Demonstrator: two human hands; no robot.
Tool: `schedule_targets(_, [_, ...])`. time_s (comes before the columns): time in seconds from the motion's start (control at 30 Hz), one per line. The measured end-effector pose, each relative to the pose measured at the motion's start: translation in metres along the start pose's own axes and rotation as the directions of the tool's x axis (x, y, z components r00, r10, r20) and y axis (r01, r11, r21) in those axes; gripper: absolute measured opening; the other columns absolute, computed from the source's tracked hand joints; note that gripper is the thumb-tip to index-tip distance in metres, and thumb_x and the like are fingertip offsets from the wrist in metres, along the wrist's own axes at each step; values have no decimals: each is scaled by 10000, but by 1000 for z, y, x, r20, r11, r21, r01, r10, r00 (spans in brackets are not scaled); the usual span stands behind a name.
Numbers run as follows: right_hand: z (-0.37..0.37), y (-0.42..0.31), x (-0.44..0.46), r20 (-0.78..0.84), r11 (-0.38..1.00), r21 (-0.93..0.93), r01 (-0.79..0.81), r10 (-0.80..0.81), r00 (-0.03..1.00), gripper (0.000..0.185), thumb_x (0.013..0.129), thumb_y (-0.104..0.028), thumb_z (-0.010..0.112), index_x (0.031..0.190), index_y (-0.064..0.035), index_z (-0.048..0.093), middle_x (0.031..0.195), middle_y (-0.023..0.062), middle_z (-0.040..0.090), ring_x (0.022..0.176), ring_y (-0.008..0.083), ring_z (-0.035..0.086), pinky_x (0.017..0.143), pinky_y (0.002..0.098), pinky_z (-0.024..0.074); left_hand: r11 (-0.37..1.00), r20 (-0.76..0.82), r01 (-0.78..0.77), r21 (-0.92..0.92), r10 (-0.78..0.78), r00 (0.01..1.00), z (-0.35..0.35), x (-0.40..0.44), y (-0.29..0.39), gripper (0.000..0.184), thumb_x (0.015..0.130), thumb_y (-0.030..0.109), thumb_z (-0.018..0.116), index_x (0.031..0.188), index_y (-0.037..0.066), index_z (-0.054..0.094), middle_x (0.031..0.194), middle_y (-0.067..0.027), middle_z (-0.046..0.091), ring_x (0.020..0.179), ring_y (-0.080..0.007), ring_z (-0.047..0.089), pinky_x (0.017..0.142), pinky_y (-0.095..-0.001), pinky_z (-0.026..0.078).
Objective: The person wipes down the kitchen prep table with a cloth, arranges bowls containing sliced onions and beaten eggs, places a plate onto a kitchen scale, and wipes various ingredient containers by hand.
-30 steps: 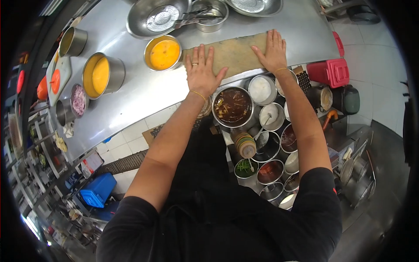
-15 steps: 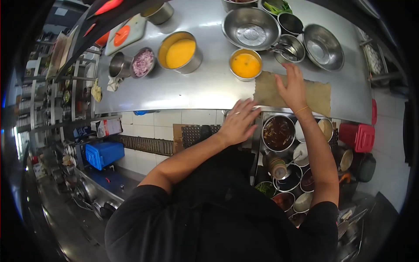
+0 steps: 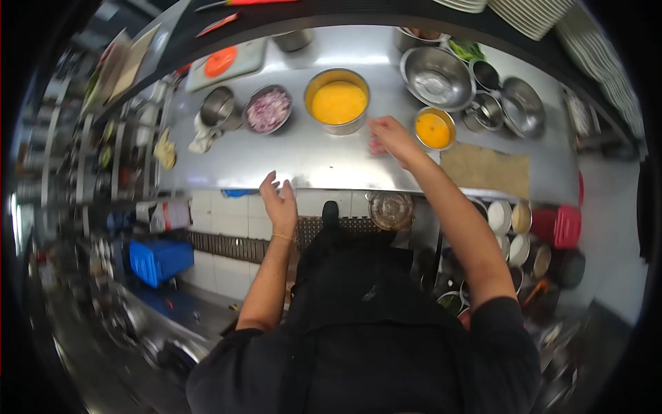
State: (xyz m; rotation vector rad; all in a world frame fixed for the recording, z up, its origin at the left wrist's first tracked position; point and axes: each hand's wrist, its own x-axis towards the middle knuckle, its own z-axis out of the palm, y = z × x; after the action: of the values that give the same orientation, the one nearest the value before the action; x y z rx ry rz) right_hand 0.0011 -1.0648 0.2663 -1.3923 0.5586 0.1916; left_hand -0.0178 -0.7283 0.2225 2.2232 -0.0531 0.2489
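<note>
My left hand [image 3: 279,201], fingers apart and empty, is in the air at the counter's front edge, below the bowl of chopped onion [image 3: 269,109]. My right hand [image 3: 391,140] hovers over the steel counter [image 3: 324,164], its fingers curled and partly blurred; whether it holds anything does not show. It is just right of the large pot of yellow liquid [image 3: 338,102] and left of the smaller yellow bowl [image 3: 434,129]. The brown sheet [image 3: 485,170] lies flat at the right, touched by neither hand.
Empty steel bowls [image 3: 438,78] stand at the back right. A white board [image 3: 241,65] with an orange lid, a steel cup [image 3: 219,109] and a crumpled cloth [image 3: 202,136] are at the left. Containers [image 3: 499,217] sit below the counter's right part.
Both hands have left the brown sheet and moved left. My right hand is now beside the large yellow pot, and the view has shifted left along the counter.
</note>
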Motion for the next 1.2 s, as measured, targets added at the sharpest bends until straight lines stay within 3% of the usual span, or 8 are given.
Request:
schedule_targets(0.07, [18, -7, 10, -164, 997, 83, 6, 8, 986, 376, 1006, -351, 661, 1143, -20, 546, 960, 65, 597, 793, 154, 615, 656, 303, 550, 972, 131, 155, -176, -133, 982, 9, 31, -3, 388, 997, 168, 648, 1327, -2, 538, 1232, -134, 576, 991, -227, 614, 858, -342, 523])
schedule_targets(0.13, [17, 18, 27, -487, 987, 36, 155, -118, 866, 356, 966, -315, 699, 1098, -17, 557, 887, 66, 600, 779, 164, 616, 671, 321, 531, 958, 278, 112, -263, -36, 960, 35, 70, -20, 376, 1012, 232, 666, 1284, 2, 544, 1134, -110, 596, 930, -175, 617, 731, -309, 536])
schedule_targets(0.3, [-55, 96, -4, -924, 963, -223, 153, -258, 283, 324, 918, -272, 730, 1009, -24, 543, 838, 103, 620, 740, 193, 607, 661, 365, 527, 644, 526, 528, -553, -221, 821, 95, 144, 50, 375, 991, 270, 712, 1198, 51, 490, 1010, -86, 597, 810, -165, 620, 661, -322, 557])
schedule_targets(0.4, [-65, 64, -34, -940, 990, 120, 72, 90, 328, 333, 924, -277, 723, 1004, -15, 533, 893, 126, 627, 752, 222, 623, 610, 378, 569, 585, 572, 625, -517, -307, 760, 128, 171, 50, 375, 965, 240, 743, 1154, 63, 471, 994, -93, 589, 721, -178, 611, 608, -349, 557])
schedule_targets(0.53, [-89, 79, -19, -793, 923, 333, 192, 164, 586, 264, 974, -216, 649, 1044, 16, 545, 947, 132, 635, 726, 228, 673, 571, 369, 616, 472, 659, 683, -557, -249, 710, 147, 192, 27, 232, 890, -13, 639, 936, 110, 448, 750, -47, 577, 585, -147, 552, 514, -299, 441])
schedule_targets(1.03, [-70, 114, -71, -734, 916, 340, 215, 116, 670, 130, 983, -93, 566, 925, 22, 545, 812, 115, 622, 658, 201, 681, 601, 338, 648, 516, 710, 649, -559, -106, 696, 85, 152, 117, 215, 820, -84, 598, 848, 101, 493, 722, -18, 579, 554, -105, 485, 555, -246, 402])
schedule_targets(1.13, [-68, 125, -75, -778, 882, 360, 304, 104, 620, 167, 944, -107, 626, 862, 15, 546, 737, 132, 638, 600, 222, 686, 459, 341, 587, 527, 766, 669, -525, -50, 641, 92, 136, 147, 254, 818, -104, 593, 876, 98, 450, 796, -51, 602, 613, -120, 522, 584, -270, 423])
schedule_targets(1.2, [-68, 111, -98, -795, 936, 274, 219, 92, 599, 283, 968, -248, 661, 862, -12, 548, 744, 102, 643, 625, 177, 662, 523, 324, 564, 538, 798, 680, -498, -22, 602, 103, 119, 170, 246, 825, -98, 591, 882, 101, 458, 803, -47, 606, 614, -120, 521, 585, -269, 422])
